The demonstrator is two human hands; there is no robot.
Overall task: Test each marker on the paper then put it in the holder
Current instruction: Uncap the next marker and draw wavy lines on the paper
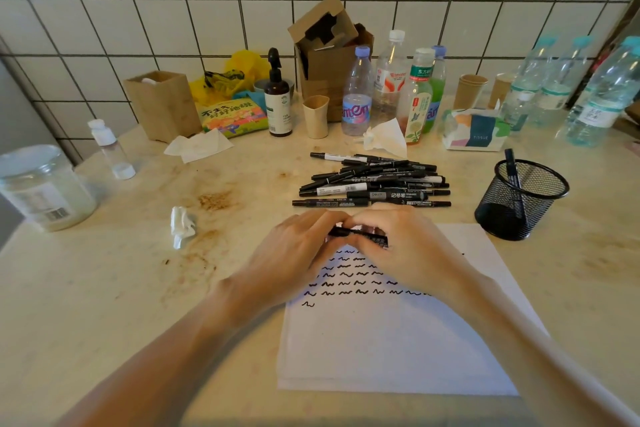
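Tissue pack (479, 130) reads "TISSUE"; marker (391, 195) "记号笔".
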